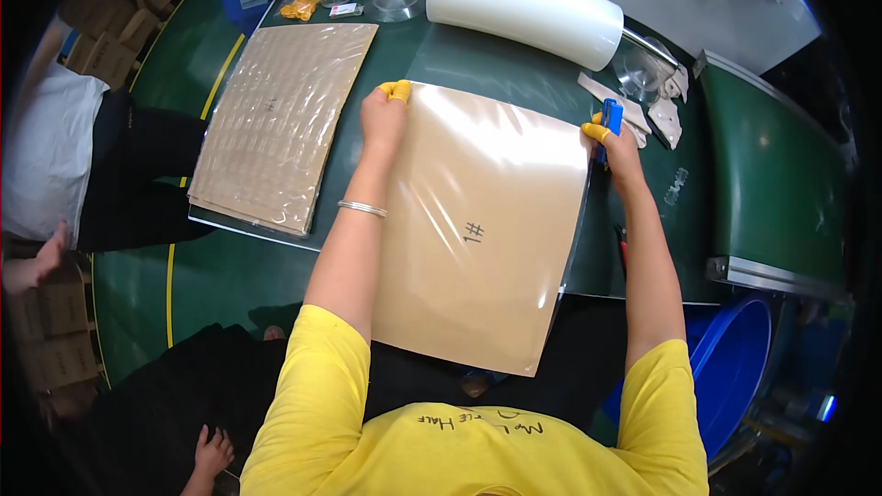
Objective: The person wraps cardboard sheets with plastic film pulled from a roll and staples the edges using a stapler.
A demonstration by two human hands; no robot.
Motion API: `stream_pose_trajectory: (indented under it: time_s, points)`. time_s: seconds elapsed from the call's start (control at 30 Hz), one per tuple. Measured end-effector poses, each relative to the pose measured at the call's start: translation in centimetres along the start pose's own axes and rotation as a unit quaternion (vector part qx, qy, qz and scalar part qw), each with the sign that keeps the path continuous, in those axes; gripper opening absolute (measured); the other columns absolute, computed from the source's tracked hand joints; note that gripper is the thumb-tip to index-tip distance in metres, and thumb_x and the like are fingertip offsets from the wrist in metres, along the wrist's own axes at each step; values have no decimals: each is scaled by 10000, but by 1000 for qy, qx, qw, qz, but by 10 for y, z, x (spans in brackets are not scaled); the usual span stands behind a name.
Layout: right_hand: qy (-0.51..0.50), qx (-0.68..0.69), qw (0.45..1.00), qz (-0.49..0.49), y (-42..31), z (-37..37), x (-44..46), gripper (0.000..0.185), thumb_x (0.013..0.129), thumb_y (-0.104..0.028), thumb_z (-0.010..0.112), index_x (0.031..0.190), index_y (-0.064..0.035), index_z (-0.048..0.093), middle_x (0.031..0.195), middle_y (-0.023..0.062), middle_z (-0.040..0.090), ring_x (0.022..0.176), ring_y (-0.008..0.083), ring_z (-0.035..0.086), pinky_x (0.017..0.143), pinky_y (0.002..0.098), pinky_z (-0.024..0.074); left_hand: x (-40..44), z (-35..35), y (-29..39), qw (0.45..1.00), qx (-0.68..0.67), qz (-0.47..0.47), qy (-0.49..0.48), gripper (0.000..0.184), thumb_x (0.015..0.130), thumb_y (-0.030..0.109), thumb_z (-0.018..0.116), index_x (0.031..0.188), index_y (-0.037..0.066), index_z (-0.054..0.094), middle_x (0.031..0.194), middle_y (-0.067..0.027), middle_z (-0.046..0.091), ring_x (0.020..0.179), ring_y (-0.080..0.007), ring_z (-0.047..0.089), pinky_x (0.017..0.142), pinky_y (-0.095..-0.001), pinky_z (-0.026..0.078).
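A brown cardboard sheet (478, 220) marked "1#", with a shiny clear film over it, lies in front of me and reaches past the table's near edge. My left hand (384, 119) is closed on its far left corner. At the far right corner, my right hand (620, 149) is closed round a blue hand tool (610, 119), with thumb and finger against the sheet's edge. The tool's exact kind is hard to make out. Yellow finger covers show on both hands. Left of the sheet lies a stack of film-wrapped cardboard sheets (280, 119).
A large roll of clear film (524, 9) hangs on a metal rod at the back. White scraps (657, 110) and a clear jar (640, 72) lie at the right. A conveyor belt (776, 165) and blue bin (735, 367) stand right. Other people (55, 147) are at left.
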State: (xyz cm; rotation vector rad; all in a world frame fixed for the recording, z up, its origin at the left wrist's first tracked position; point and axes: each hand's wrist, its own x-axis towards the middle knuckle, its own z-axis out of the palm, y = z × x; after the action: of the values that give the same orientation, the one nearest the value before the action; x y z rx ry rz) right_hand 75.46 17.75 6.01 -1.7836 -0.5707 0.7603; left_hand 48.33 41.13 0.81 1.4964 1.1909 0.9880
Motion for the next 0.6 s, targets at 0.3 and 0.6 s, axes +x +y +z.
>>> stream_pose_trajectory:
  time_s: [0.3,0.6]
  points:
    - [-12,17,1000,-2,8,0,2,336,825,-219,632,1112,-48,594,995,55,632,863,135,603,800,255,454,-2,0,-1,1000,-4,13,25,276,885,227,619,944,-42,646,761,-110,661,710,-166,599,650,-305,456]
    - [-30,97,992,77,14,-8,5,364,828,-276,656,1145,-110,587,966,10,619,854,109,609,761,253,476,-12,-6,20,997,-30,-36,-59,180,914,175,589,984,19,644,822,-2,619,704,-68,535,633,-223,419]
